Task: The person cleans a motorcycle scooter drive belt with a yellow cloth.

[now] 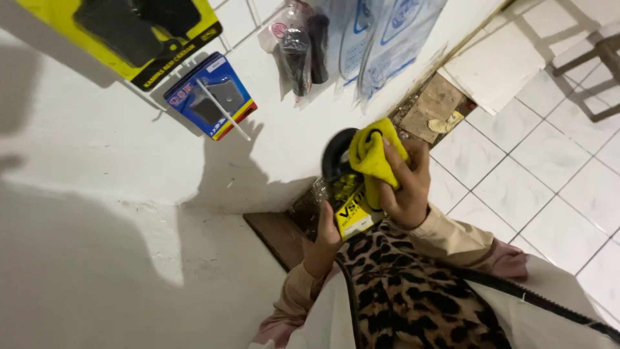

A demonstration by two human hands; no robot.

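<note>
Your right hand (405, 187) is clenched around a yellow cloth (374, 155), pressing it against the top of the packaged part (345, 187) you have in front of you. Your left hand (323, 242) grips that package from below, fingers wrapped on its lower edge, thumb side against the yellow label card. So the package sits between both hands, just above your leopard-print top (413, 291), close to the white wall (129, 194). A round black piece shows at the package's upper end, half covered by the cloth.

Around you: up on the wall hangs a blue carded pack (210, 97) with a thin white rod lying across it, and a big yellow-and-black pack (142, 32) above it. Further right, clear plastic bags (303, 45) with dark parts inside hang beside pale blue-printed bags (387, 39). Below your hands, a brown wooden ledge (278, 236) runs along the wall base. To the right lies white tiled floor (516, 174), with a dirty broken patch (436, 106) near the wall and chair legs (594, 71) in the corner. A dark strap (516, 291) crosses your lap. Nothing stands between your hands and the package.
</note>
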